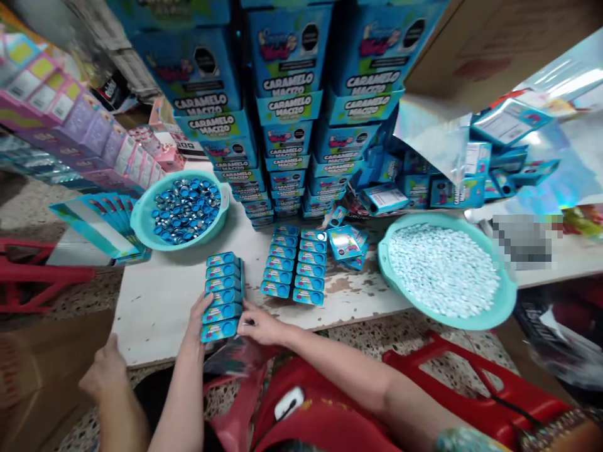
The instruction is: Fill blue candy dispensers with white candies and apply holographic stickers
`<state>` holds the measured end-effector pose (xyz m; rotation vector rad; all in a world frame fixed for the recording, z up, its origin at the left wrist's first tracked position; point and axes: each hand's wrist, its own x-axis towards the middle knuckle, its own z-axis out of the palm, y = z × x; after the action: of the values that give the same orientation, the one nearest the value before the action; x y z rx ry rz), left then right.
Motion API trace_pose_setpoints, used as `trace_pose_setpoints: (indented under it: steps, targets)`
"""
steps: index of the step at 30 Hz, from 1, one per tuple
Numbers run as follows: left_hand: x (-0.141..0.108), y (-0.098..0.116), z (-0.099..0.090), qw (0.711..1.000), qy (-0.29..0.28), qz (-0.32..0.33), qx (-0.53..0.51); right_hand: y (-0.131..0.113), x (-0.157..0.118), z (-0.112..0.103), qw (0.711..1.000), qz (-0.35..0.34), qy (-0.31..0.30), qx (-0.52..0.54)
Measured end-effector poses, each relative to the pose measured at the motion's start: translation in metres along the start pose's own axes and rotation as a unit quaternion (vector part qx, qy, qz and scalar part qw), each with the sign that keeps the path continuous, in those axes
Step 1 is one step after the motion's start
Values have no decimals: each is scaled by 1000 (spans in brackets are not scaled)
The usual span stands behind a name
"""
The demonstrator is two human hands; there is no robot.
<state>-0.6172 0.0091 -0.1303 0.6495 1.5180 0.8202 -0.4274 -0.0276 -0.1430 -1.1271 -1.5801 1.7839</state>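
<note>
A row of small blue candy boxes, each with a round blue cap on top, lies near the front edge of the white table. Along the row's left side, my left hand grips it with bent fingers. My right hand is closed at the row's lower right corner, its fingertips pressed to the side; part of them is hidden. Just to the right, two more rows of the same boxes lie side by side. Flat blue cartons rest beyond them.
A teal basin holds blue-and-silver caps; another teal basin holds pale candies. Tall stacks of blue "Caramelo Macizo" boxes rise behind. Folded blue cartons lie left. Another person's hand is at the left table corner. Red stools stand in front.
</note>
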Motion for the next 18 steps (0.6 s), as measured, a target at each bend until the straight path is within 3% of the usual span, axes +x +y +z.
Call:
trace_pose_setpoints:
  steps: [2, 5, 8, 9, 11, 13, 14, 16, 18]
  targets:
    - [13, 3, 2, 999, 19, 21, 16, -3, 13, -5, 1000, -5, -13, -24]
    - [18, 18, -9, 990, 81, 80, 88, -12, 14, -9, 999, -2, 1, -35]
    - [-11, 35, -12, 954, 138, 187, 190, -30, -17, -15, 998, -3, 45, -54]
    - [-28, 39, -7, 944, 129, 224, 206, -39, -31, -20, 997, -14, 58, -53]
    - [-66, 42, 12, 942, 38, 247, 225, -58, -61, -34, 994, -39, 94, -27]
    - [-99, 41, 40, 941, -81, 194, 264, -76, -84, -53, 990, -49, 135, 15]
    - [-111, 41, 54, 936, -114, 163, 291, -84, -91, -63, 987, -47, 153, 30]
    - [-122, 44, 75, 927, -132, 130, 326, -94, -97, -83, 981, -37, 185, 41]
    - [-119, 55, 80, 931, -106, 141, 318, -94, -95, -103, 972, -31, 228, 38]
